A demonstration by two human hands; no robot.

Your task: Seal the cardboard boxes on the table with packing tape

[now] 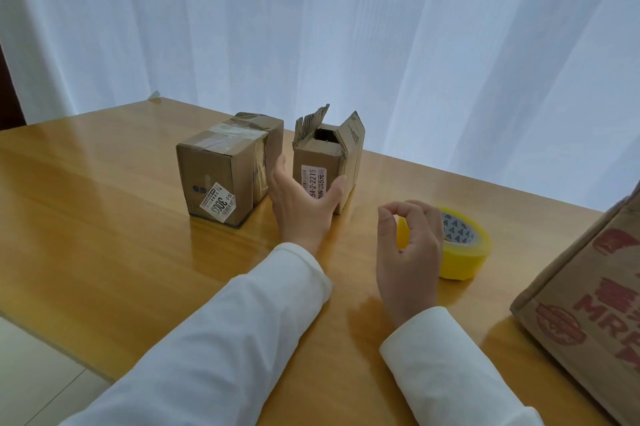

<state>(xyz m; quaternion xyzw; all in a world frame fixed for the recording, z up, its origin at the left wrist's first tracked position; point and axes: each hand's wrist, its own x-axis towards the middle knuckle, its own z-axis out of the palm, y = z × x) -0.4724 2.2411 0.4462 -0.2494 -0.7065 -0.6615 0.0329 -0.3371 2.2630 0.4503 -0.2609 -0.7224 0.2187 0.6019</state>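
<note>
Two small cardboard boxes stand side by side on the wooden table (104, 218). The left box (221, 169) has clear tape across its closed top. The right box (329, 159) has torn flaps standing up and its top open. My left hand (301, 207) is spread in front of the open box, thumb against its right front edge and fingers by its left side. A yellow roll of packing tape (464, 245) lies flat to the right. My right hand (408, 249) hovers just left of the roll, fingers loosely curled, holding nothing.
A large printed cardboard box (588, 304) with red lettering stands at the right edge of the table. White curtains (311, 27) hang behind the table's far edge. The table's left front edge (52, 342) drops off to a pale floor.
</note>
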